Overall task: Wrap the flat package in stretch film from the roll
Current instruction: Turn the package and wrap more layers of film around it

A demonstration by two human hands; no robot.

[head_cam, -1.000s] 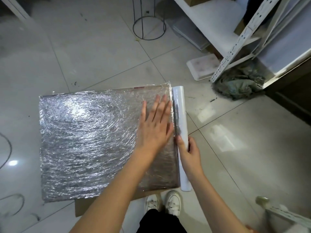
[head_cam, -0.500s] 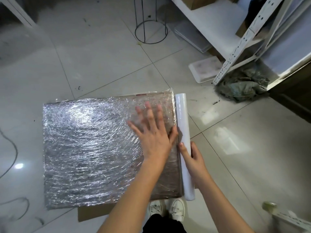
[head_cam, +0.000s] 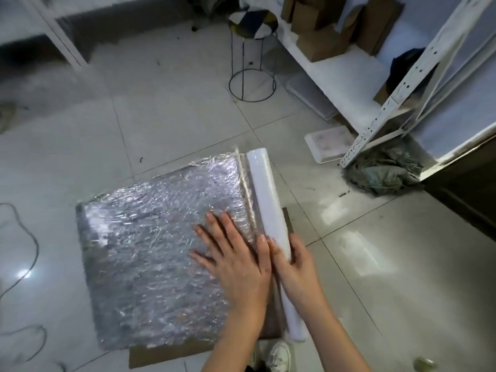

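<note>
The flat package (head_cam: 150, 253), covered in shiny crinkled stretch film, lies on the tiled floor. Along its right edge lies the white film roll (head_cam: 265, 200), lengthwise and tight against the package. My left hand (head_cam: 236, 261) presses flat on the package near that edge, fingers spread. My right hand (head_cam: 294, 261) grips the roll near its middle, thumb on the package side and fingers round the far side. A strip of film runs from the roll onto the package.
Brown cardboard (head_cam: 166, 353) pokes out under the package's near edge, above my white shoe (head_cam: 279, 357). A wire stool (head_cam: 252, 57) stands behind. White metal shelving (head_cam: 402, 84), a white tray (head_cam: 328, 143) and a crumpled rag (head_cam: 386, 173) lie to the right. A black cable (head_cam: 29, 253) curls at left.
The camera has tilted up and the view shifted. My left hand slid back toward me along the package's right edge. My right hand keeps hold of the roll.
</note>
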